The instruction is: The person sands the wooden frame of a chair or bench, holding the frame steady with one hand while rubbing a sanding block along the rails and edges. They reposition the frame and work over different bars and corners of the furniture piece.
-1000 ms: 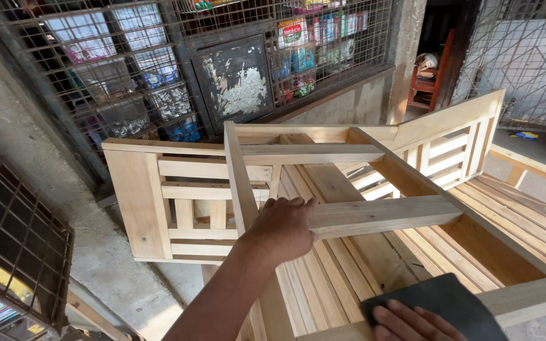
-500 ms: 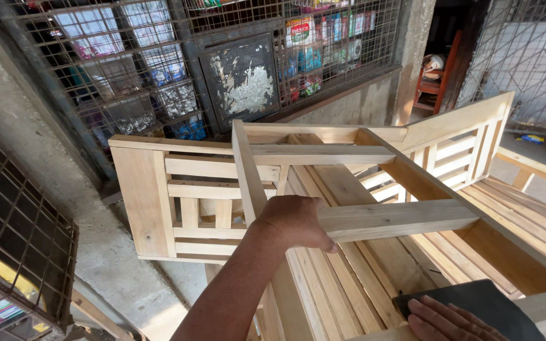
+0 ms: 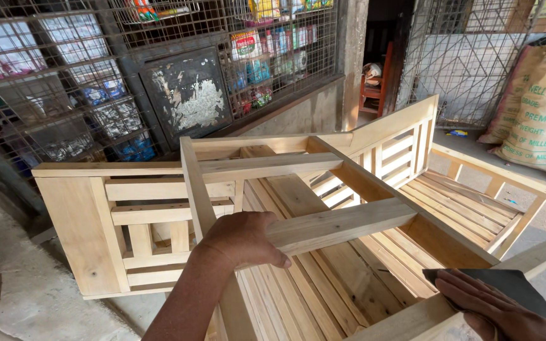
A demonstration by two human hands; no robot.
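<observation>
Two hands: our left hand (image 3: 242, 239) has its fingers clamped over the wooden rail (image 3: 339, 225), whose long axis runs rightward from them; right hand (image 3: 497, 309) presses flat on dark sandpaper (image 3: 518, 283).

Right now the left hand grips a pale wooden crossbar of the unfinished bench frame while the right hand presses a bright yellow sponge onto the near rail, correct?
Not quite. The head view shows the right hand pressing a dark grey sheet of sandpaper, not a yellow sponge. The left hand does grip the pale wooden crossbar.

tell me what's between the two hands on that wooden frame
In the head view, between the left hand and right hand lie the frame's cross rail and slats below.
</observation>
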